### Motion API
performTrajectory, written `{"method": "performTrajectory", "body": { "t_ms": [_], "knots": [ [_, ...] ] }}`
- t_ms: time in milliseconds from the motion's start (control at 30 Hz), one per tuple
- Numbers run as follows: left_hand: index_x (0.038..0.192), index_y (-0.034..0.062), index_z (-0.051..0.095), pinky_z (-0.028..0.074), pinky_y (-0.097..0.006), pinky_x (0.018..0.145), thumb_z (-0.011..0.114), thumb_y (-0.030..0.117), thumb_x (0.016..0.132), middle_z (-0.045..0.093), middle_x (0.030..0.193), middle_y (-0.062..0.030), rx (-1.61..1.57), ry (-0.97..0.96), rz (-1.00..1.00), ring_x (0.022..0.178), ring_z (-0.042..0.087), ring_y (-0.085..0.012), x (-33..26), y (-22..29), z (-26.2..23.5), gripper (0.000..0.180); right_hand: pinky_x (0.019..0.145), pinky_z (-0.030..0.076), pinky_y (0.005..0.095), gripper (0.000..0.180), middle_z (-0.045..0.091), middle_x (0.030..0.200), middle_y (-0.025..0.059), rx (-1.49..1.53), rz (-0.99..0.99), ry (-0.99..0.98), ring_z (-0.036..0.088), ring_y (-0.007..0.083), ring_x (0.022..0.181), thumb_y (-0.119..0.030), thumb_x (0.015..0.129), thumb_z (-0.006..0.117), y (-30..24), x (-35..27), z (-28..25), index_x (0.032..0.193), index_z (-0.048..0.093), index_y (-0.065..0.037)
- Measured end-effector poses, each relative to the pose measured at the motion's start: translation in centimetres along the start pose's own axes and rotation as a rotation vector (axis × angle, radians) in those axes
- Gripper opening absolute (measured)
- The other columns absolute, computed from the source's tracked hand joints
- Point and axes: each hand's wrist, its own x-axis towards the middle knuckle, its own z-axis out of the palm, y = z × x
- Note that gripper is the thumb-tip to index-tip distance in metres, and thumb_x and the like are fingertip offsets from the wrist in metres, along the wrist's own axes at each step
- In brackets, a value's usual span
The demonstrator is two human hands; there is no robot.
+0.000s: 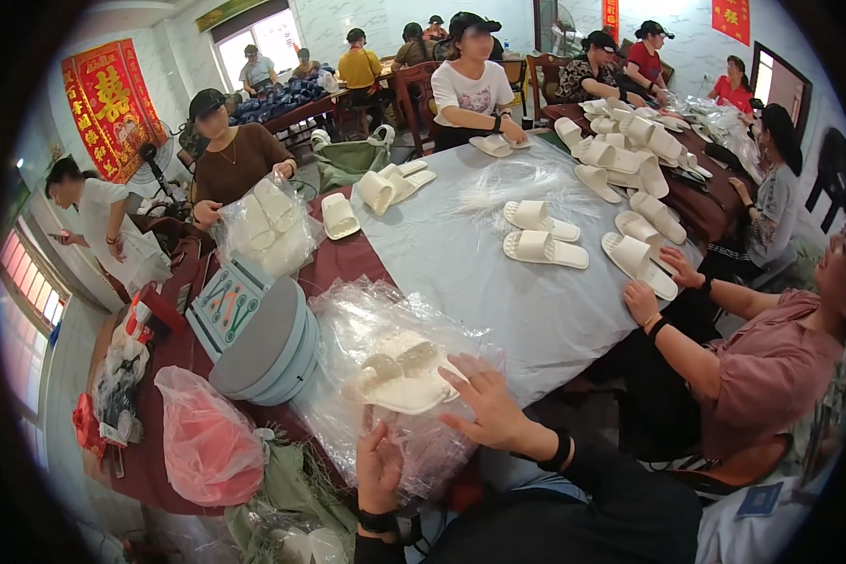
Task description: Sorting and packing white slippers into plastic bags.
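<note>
Slippers [400, 372]: white pair in clear bag [367, 324], table's near edge.
Right hand [487, 406]: open, flat, I press the pair.
Left hand [378, 467]: pinching bag; best kept taut.

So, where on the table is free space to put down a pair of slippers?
The grey cloth is bare between the bagged slippers under the right hand and the loose pair at centre. The far right edge is crowded with white slippers; the grey bowls fill the left.

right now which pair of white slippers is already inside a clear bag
The white slippers under the person's right hand, wrapped in a clear plastic bag. The pairs mid-table lie bare on the grey cloth.
</note>
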Motion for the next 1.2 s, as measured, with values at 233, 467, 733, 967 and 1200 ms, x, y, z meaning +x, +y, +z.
{"method": "performTrajectory", "body": {
  "t_ms": [233,467,733,967,1200],
  "knots": [
    [0.138,0.0121,0.032,0.050,-0.029,0.075,0.048,0.004,0.088,0.045,0.131,-0.0156,-0.052,0.026,0.044,0.084,0.056,-0.0187,-1.2,1.7,3.3,0.054,0.106,0.019,0.0547,0.071,0.038,0.136,0.0209,-0.249,-0.485,0.307,0.034,0.0351,0.128,-0.048,0.069,0.070,0.9,-1.4,0.2,0.125,0.048,-0.009],
    [0.143,0.0146,0.021,0.049,-0.027,0.067,0.050,0.003,0.087,0.058,0.109,-0.0136,0.151,0.091,-0.165,0.077,0.057,-0.0168,-2.0,0.1,4.2,0.064,0.088,0.043,0.0441,0.075,0.043,0.130,0.0170,-0.158,0.021,-0.109,0.055,0.0298,0.101,-0.024,0.068,0.067,1.6,-0.4,0.6,0.136,0.037,-0.011],
    [0.140,0.0063,0.023,0.040,-0.020,0.053,0.054,0.003,0.085,0.058,0.082,-0.0064,0.491,-0.098,-0.286,0.062,0.052,-0.0092,-2.4,-1.3,3.6,0.064,0.054,0.049,0.0352,0.074,0.053,0.084,0.0083,-0.142,-0.186,-0.264,0.060,0.0277,0.069,-0.004,0.075,0.052,0.6,0.1,-0.1,0.143,0.028,-0.022],
    [0.114,-0.0040,0.051,0.046,-0.024,0.063,0.056,0.013,0.086,0.059,0.090,-0.0056,1.184,-0.238,-0.363,0.076,0.055,-0.0096,-4.3,-1.0,6.4,0.033,0.053,0.049,0.0371,0.071,0.054,0.089,0.0080,-0.225,-0.174,-0.567,0.061,0.0286,0.068,-0.008,0.073,0.057,0.8,-0.5,1.3,0.137,0.037,-0.029],
    [0.126,-0.0035,0.045,0.046,-0.026,0.081,0.047,0.011,0.092,0.058,0.111,-0.0122,1.014,-0.200,-0.099,0.092,0.058,-0.0151,-7.0,5.0,4.7,0.037,0.059,0.047,0.0370,0.037,0.054,0.081,0.0076,-0.116,-0.165,-0.134,0.056,0.0282,0.068,-0.007,0.067,0.058,2.6,0.4,-0.2,0.102,0.062,-0.014]
  ]
}}
